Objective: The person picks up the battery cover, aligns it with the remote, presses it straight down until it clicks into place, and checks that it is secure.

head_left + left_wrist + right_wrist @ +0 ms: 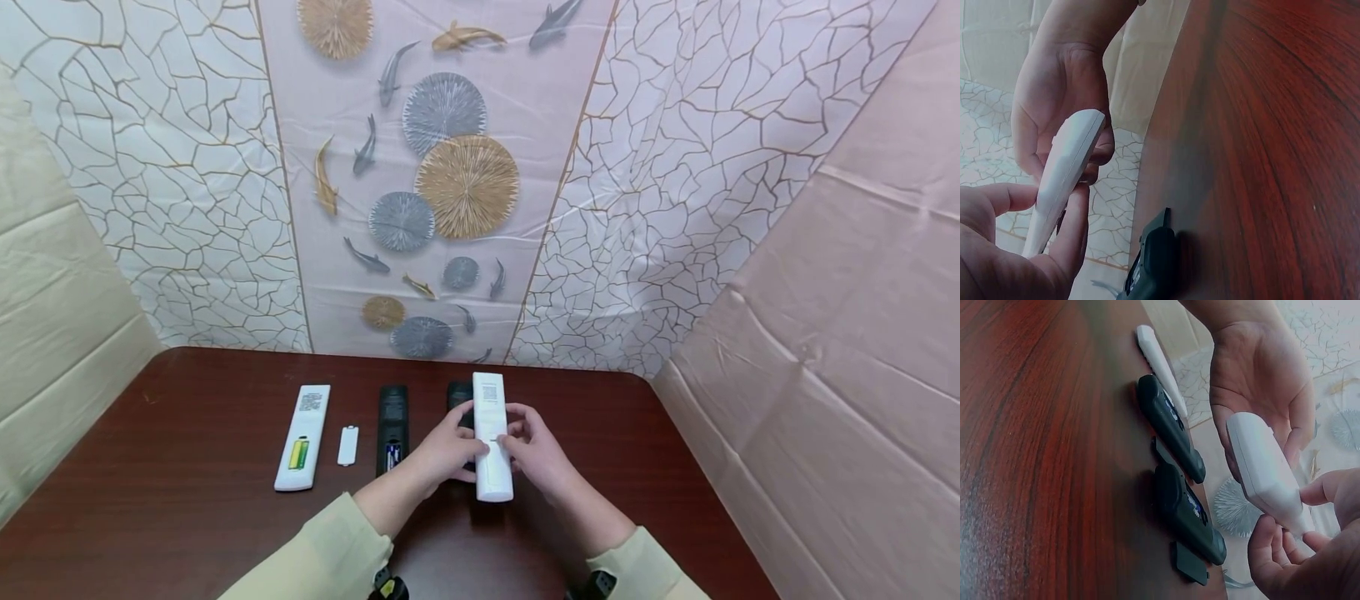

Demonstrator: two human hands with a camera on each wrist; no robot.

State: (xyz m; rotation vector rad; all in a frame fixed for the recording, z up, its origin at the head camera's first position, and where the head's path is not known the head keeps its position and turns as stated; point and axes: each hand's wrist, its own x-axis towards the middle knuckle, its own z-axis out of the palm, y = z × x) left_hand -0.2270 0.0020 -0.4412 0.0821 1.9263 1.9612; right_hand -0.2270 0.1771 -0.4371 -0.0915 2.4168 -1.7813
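Note:
Both hands hold a white remote control (491, 471) above the table, its labelled back turned up. My left hand (447, 452) grips its left edge, with the thumb on the back near the battery cover. From the other side my right hand (542, 450) grips it, thumb also on the back. In the left wrist view the remote is seen edge-on between thumb and fingers. Behind it a black remote (459, 394) is mostly hidden in the head view. In the right wrist view that black remote (1179, 509) lies with its battery compartment uncovered.
Left on the brown table (187, 467) lies another white remote (303, 433), a yellow-green battery in its uncovered compartment. Beside it is a loose white battery cover (348, 446). Another black remote (393, 412) shows blue batteries. Black covers (1190, 564) lie near the black remotes.

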